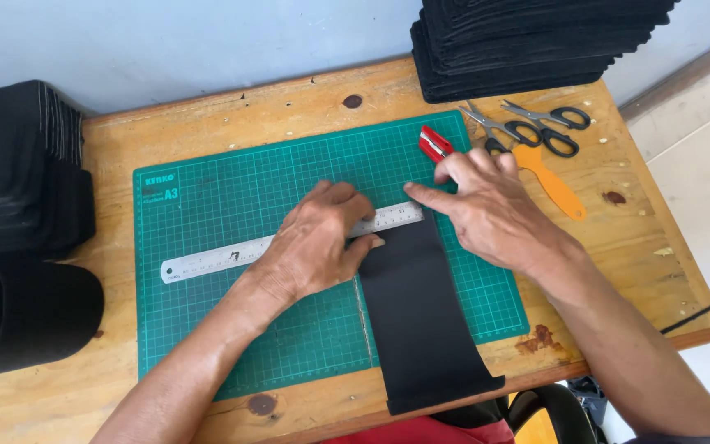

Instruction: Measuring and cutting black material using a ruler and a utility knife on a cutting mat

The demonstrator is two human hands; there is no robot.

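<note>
A steel ruler point(232, 256) is pressed flat across a black strip point(421, 321) on the green mat point(207, 205) by the left hand point(314, 247); a red cutter point(434, 145) is gripped by the right hand point(486, 205). No cut is yet visible at the ruler.

Steel ruler point(232, 256): long, thin, silver, flat on the green cutting mat, slightly tilted, right end higher, its right part across the top edge of the black strip. Black strip point(417, 316): long rectangular piece of dark material, flat, matte, from the ruler down over the front edge of the table. Red cutter point(434, 144): small, partly hidden inside the fingers, tip toward the far edge of the mat.
</note>
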